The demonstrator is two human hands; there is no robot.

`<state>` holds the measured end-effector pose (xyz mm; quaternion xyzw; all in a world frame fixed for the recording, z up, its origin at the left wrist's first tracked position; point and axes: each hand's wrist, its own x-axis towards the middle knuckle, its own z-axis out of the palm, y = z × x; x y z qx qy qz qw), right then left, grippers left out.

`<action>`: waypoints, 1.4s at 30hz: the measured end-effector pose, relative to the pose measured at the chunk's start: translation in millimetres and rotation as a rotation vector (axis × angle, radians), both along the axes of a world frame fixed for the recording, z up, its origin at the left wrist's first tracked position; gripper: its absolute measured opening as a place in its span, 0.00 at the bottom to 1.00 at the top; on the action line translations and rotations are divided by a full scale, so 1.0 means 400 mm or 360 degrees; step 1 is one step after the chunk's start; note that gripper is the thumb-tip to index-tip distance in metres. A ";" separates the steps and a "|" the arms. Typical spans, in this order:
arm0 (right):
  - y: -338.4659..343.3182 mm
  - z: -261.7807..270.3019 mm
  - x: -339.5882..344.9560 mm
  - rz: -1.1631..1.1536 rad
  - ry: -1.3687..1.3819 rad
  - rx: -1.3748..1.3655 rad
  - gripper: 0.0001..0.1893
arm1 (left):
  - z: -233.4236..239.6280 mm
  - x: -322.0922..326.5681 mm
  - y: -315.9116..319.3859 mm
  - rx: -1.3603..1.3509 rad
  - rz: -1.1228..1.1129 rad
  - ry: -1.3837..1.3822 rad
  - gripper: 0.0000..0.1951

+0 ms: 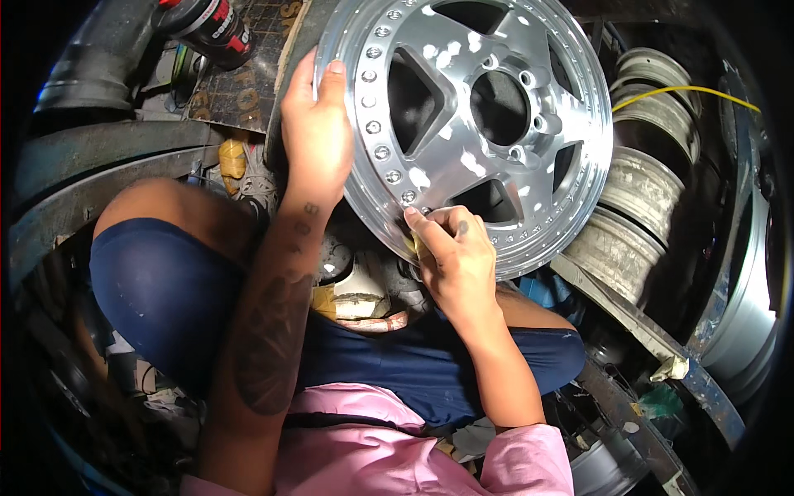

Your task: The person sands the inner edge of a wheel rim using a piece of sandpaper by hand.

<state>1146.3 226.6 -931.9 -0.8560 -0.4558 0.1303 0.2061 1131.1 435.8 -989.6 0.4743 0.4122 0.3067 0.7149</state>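
Observation:
A silver alloy car wheel rim [462, 139] with spokes, a round centre bore and a ring of small bolts stands tilted before me. White smears dot its spokes and face. My left hand [319, 118] grips the wheel's outer lip at the left, thumb on the front. My right hand [456, 245] is at the lower lip, thumb and fingers pinched by the bolt ring. A small yellowish piece [419, 245], perhaps sandpaper or cloth, shows beneath its fingers and is partly hidden by them.
Several dull, worn wheel rims [639, 180] line a rack at the right, with a yellow cable [688, 88] above. A black bottle [214, 31] stands on a printed board [229, 93] at upper left. A power tool [360, 285] lies between my legs.

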 end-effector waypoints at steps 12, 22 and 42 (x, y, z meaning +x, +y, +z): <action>-0.040 0.007 0.009 -0.0005 -0.0034 0.0004 0.24 | -0.037 0.001 0.000 -0.0195 0.0021 -0.0272 0.22; -0.058 0.007 0.016 -0.0024 -0.0025 -0.0004 0.22 | -0.020 0.006 -0.004 -0.0159 0.0039 -0.0257 0.19; -0.047 0.005 0.009 -0.0037 0.0053 -0.0036 0.21 | -0.035 -0.002 0.007 -0.0219 0.0007 -0.0364 0.20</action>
